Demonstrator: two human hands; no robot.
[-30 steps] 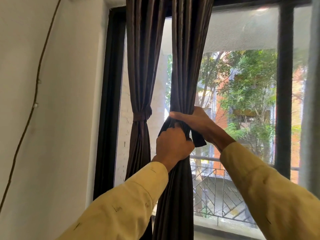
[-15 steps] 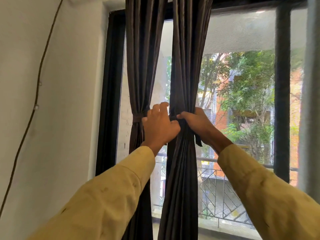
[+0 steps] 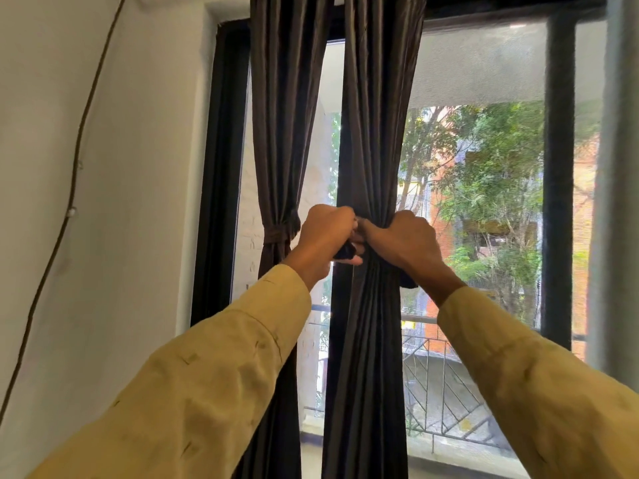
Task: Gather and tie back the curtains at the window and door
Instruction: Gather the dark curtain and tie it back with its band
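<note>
Frame centre: we note the dark curtain (image 3: 375,140) gathered to a narrow waist. Our left hand (image 3: 325,236) grips one end of the tie band (image 3: 345,253), and our right hand (image 3: 406,243) has its fingers curled round that curtain. Just left, the second curtain (image 3: 281,133) hangs bound by a matching band (image 3: 276,235).

Wall indoors, greenery outside.
A thin dark cable (image 3: 74,160) ran down the white wall (image 3: 145,140); outside stood green trees (image 3: 491,188), a brick building (image 3: 584,209) and a metal railing (image 3: 446,385).
</note>
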